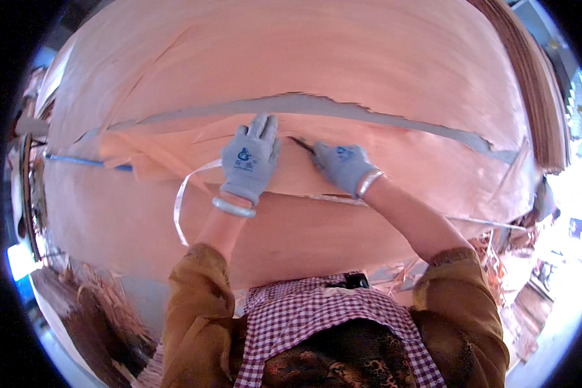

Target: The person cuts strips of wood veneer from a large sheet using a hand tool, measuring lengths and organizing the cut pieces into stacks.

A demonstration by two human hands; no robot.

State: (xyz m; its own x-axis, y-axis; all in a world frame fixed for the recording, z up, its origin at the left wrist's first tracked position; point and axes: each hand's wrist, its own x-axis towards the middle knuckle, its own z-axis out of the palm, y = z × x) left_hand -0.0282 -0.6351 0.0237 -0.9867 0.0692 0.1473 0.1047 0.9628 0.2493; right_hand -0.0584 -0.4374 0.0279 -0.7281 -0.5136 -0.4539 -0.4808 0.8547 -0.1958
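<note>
My left hand (249, 158), in a grey-blue glove, lies with fingers stretched out on a strip of thin pinkish wood veneer (194, 139). A narrow white tape (180, 205) loops out from beside this hand; whether the hand pins it is hidden. To the right, my right hand (344, 167), gloved alike, is closed round a dark knife (301, 144). Its thin tip points up and left, close over the veneer strip. A jagged-edged larger veneer sheet (317, 58) lies beyond, with a grey gap (291, 103) between the two. Another veneer sheet (317, 226) lies nearer me.
At the left, a blue rod (90, 161) reaches onto the sheets. A thin pale rod (485, 223) lies at the right. Layered veneer edges (530, 84) rise at the far right. Torn veneer scraps (119, 304) gather at the lower left, with more scraps (491, 265) at the lower right.
</note>
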